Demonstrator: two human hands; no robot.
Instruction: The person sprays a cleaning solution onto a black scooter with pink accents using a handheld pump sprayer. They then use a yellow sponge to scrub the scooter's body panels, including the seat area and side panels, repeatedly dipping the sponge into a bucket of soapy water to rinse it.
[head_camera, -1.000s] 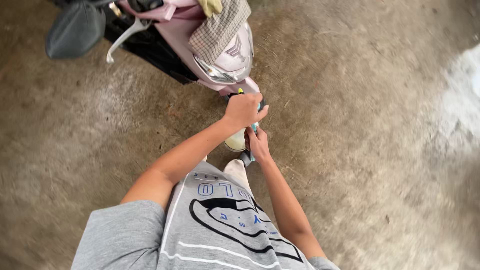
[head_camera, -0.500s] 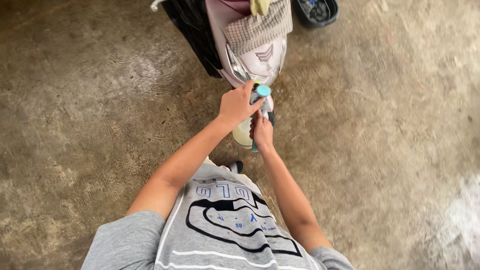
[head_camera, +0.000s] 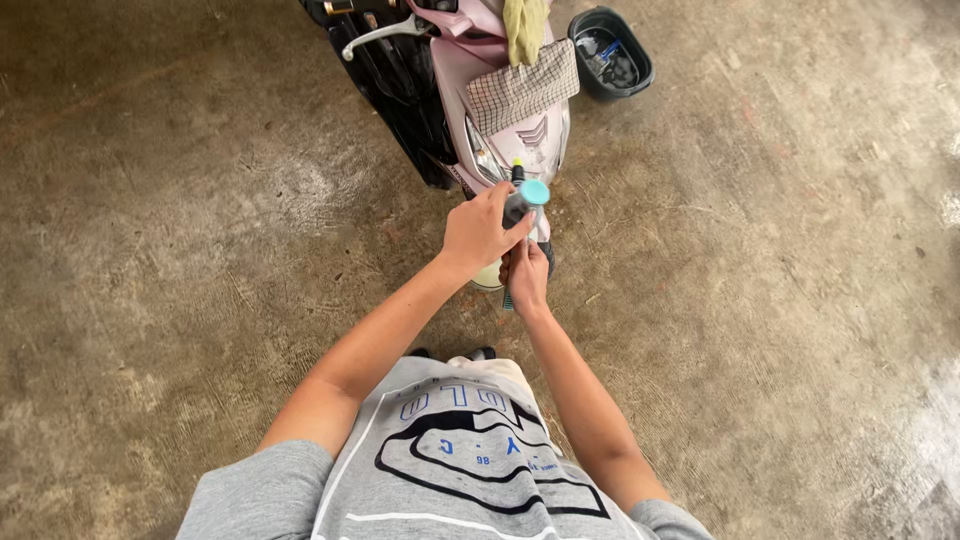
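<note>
Hands meet in front of the pink scooter (head_camera: 505, 130), close enough to aim at its nose; left hand (head_camera: 478, 232) clenches the neck of a spray bottle with a teal cap (head_camera: 528, 196), arm stretched forward; right hand (head_camera: 526, 275) wraps the bottle's lower body just beneath, steadying it above the concrete floor (head_camera: 200, 200)

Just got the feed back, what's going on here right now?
A person stands on the concrete floor facing the front of a pink scooter. Both hands hold a dark sprayer bottle with a teal round cap: the left hand grips near its top, the right hand supports it lower down. A checked cloth drapes over the scooter's front, and a dark bucket sits beyond.
</note>
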